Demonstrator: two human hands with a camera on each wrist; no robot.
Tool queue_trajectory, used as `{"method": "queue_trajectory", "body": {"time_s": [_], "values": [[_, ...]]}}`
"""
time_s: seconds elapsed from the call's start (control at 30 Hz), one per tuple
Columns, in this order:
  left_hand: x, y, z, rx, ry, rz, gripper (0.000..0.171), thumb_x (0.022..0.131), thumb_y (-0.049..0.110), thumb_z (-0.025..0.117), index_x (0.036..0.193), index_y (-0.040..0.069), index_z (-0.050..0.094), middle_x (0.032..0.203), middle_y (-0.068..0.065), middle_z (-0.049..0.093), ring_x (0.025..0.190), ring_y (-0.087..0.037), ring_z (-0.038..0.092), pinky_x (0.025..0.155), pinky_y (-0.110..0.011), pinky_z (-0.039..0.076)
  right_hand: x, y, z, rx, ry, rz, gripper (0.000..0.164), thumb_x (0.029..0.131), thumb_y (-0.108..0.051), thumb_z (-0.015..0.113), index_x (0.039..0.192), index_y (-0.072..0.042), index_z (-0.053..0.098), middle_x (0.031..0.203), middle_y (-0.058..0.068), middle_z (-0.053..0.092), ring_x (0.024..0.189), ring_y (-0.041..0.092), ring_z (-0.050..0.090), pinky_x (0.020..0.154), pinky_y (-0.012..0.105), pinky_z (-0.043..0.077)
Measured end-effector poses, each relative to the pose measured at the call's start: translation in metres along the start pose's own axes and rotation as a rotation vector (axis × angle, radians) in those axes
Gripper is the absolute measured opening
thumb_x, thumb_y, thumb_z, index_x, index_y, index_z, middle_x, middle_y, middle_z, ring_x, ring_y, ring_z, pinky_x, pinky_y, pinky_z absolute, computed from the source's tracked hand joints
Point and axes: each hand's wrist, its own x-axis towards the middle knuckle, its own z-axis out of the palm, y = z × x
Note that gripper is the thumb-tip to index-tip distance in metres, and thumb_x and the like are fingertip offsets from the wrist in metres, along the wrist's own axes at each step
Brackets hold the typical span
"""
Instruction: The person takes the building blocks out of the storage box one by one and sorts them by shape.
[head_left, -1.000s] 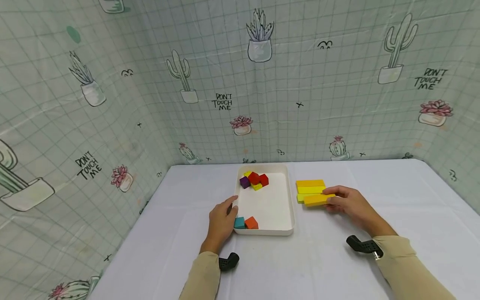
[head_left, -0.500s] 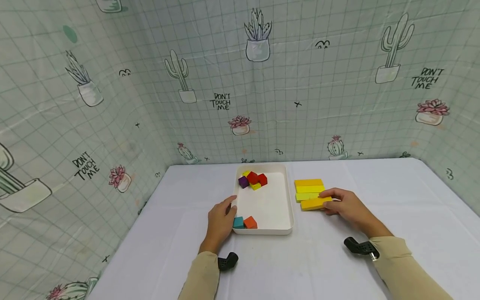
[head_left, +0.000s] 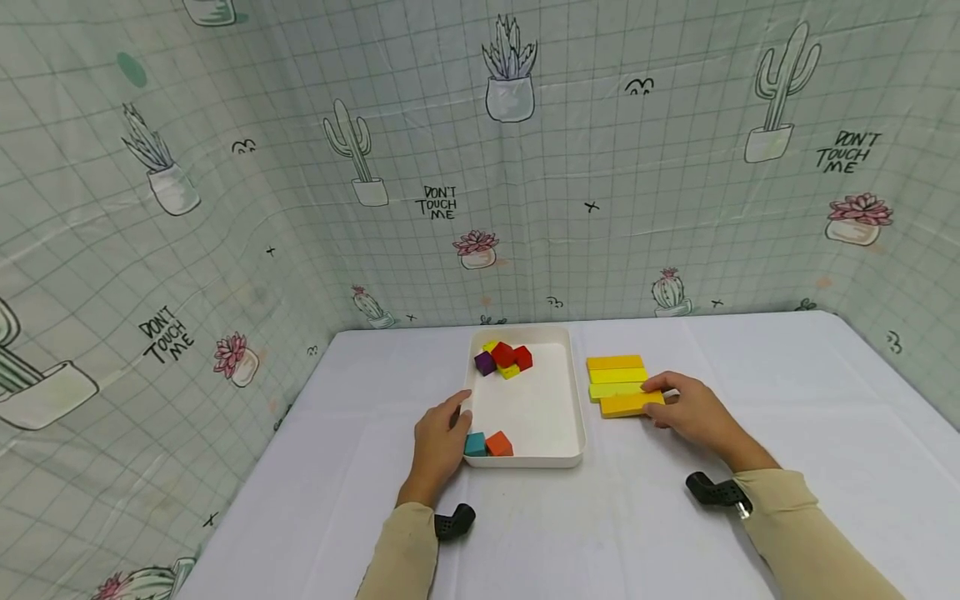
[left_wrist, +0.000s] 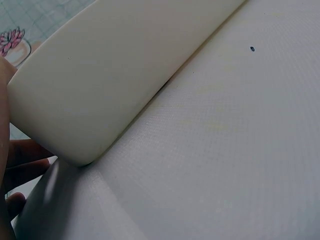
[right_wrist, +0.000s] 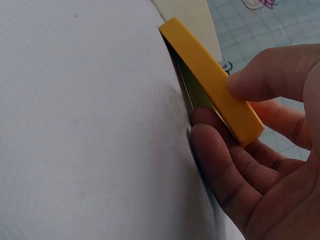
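My right hand (head_left: 697, 419) pinches the end of an amber-yellow rectangular block (head_left: 627, 405). In the right wrist view, the thumb (right_wrist: 250, 80) lies on one face of this block (right_wrist: 207, 75) and fingers are curled on the other side. Right behind it, three similar blocks lie side by side: lime (head_left: 613, 390), yellow (head_left: 615, 375) and amber (head_left: 615, 362). My left hand (head_left: 438, 442) rests beside the white tray (head_left: 547, 462), its index finger and thumb touching the left rim with relaxed fingers. The left wrist view shows the tray's corner (left_wrist: 80, 130) next to the fingers.
Inside the tray, red cubes (head_left: 503, 354), a purple cube (head_left: 485, 363) and yellow pieces (head_left: 509, 372) cluster at the far left. A teal cube (head_left: 476, 444) and an orange cube (head_left: 499, 443) sit at its near left corner. A patterned cloth (head_left: 420, 267) hangs behind the white-covered table (head_left: 540, 542).
My right hand has brought the amber-yellow block a little left and toward me, in front of the other blocks, uncovering more of the lime one. My left hand has stayed at the tray.
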Motion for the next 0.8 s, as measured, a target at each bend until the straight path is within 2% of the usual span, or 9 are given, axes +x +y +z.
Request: {"method": "queue_trajectory", "body": {"time_s": [0.1, 0.27, 0.47, 0.8], "values": [[-0.0006, -0.0001, -0.0001, 0.004, 0.004, 0.007, 0.038, 0.101, 0.022, 0.056, 0.139, 0.019, 0.062, 0.129, -0.008, 0.066, 0.118, -0.030, 0.056, 0.103, -0.054, 0.044, -0.0013, -0.0008, -0.0017, -0.065, 0.011, 0.004, 0.041, 0.092, -0.019, 0.070, 0.126, 0.001, 0.059, 0.134, 0.027, 0.052, 0.086, 0.023, 0.065, 0.069, 0.032, 0.056], [-0.0011, 0.0002, -0.0008, -0.005, 0.005, 0.018, 0.038, 0.102, 0.022, 0.056, 0.139, 0.019, 0.062, 0.128, -0.009, 0.066, 0.118, -0.030, 0.056, 0.103, -0.055, 0.043, -0.0027, -0.0015, -0.0045, -0.110, 0.016, -0.009, 0.045, 0.092, -0.022, 0.071, 0.127, 0.003, 0.058, 0.125, 0.025, 0.056, 0.092, 0.026, 0.062, 0.068, 0.033, 0.056], [-0.0003, -0.0013, -0.0001, -0.003, 0.003, 0.013, 0.038, 0.101, 0.022, 0.056, 0.139, 0.019, 0.062, 0.128, -0.009, 0.066, 0.118, -0.030, 0.057, 0.103, -0.054, 0.044, -0.0025, -0.0018, -0.0053, -0.185, 0.014, -0.021, 0.052, 0.090, -0.026, 0.072, 0.131, 0.002, 0.056, 0.122, 0.026, 0.058, 0.088, 0.024, 0.062, 0.072, 0.035, 0.052], [0.0003, 0.0004, -0.0017, 0.000, -0.009, 0.007, 0.038, 0.102, 0.023, 0.055, 0.140, 0.019, 0.061, 0.130, -0.009, 0.065, 0.120, -0.030, 0.056, 0.104, -0.054, 0.043, -0.0008, 0.0012, -0.0020, -0.211, 0.023, -0.019, 0.054, 0.090, -0.027, 0.073, 0.131, 0.002, 0.055, 0.119, 0.023, 0.059, 0.085, 0.023, 0.059, 0.073, 0.036, 0.051]]}}
